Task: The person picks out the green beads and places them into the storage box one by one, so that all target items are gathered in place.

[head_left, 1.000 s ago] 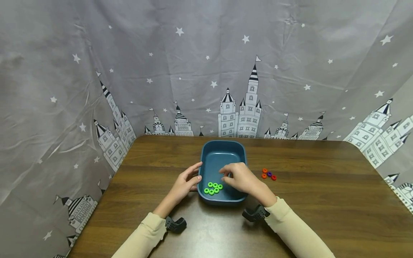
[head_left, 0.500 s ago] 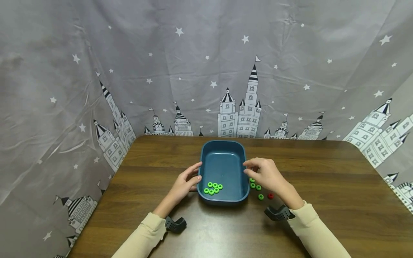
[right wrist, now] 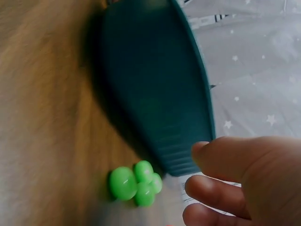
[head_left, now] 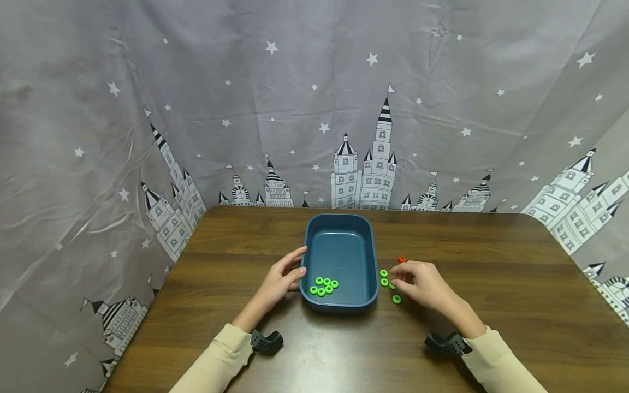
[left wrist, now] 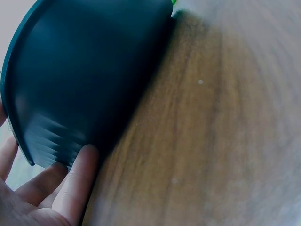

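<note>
"What's that bench (head_left: 491,273) made of?"

"Dark brown wood, by the grain, with a pale shine towards its near edge. A grey curtain (head_left: 295,65) with white stars and castles hangs behind the far edge."

"And the blue tray (head_left: 339,256)?"

"Near the bench's far edge, left of the middle. Six green rings (head_left: 328,290) lie in its near left corner."

"The left hand (head_left: 278,281)?"

"Against the tray's left side, fingers spread and fairly straight, touching the wall."

"The right hand (head_left: 426,284)?"

"Over the bench, off the tray's right side. Thumb and forefinger bend towards each other with a gap between; I see nothing in them. Loose green rings (head_left: 384,282) lie between it and the tray, one partly hidden. An orange-red ring (head_left: 402,259) shows just past the fingers."
</note>
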The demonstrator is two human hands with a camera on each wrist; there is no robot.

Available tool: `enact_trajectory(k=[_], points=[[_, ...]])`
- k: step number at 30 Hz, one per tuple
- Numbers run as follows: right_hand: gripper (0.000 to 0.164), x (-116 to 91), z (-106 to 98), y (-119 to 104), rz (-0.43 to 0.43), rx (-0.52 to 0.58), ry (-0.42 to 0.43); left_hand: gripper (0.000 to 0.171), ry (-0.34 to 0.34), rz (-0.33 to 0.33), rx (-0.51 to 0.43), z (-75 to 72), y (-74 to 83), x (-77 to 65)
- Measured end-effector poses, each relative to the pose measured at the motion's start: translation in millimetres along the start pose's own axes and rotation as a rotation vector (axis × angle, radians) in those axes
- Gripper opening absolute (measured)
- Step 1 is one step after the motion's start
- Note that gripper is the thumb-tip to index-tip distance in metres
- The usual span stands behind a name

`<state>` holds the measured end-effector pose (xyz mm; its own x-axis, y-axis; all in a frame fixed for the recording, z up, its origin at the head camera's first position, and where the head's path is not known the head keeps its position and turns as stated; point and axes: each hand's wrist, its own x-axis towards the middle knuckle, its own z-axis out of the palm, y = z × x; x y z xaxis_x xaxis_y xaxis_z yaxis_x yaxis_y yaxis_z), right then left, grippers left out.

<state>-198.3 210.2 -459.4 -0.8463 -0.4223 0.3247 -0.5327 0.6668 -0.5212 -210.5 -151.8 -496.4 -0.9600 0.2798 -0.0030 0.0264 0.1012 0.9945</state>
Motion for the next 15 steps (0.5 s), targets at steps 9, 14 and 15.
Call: enact_trajectory(k=[9,14,15], points=[[0.015,-18.4,4.8,12.8,-0.052,-0.018,-0.036,0.055,-0.003,0.003,-0.005,0.3,1.0,0.1],[0.016,-23.5,7.2,17.7,-0.073,-0.020,-0.052,0.056,-0.001,0.000,-0.002,0.1,1.2,-0.5],[0.016,-23.8,7.6,18.1,-0.075,-0.016,-0.055,0.056,0.000,-0.001,-0.002,0.2,1.3,-0.5]])
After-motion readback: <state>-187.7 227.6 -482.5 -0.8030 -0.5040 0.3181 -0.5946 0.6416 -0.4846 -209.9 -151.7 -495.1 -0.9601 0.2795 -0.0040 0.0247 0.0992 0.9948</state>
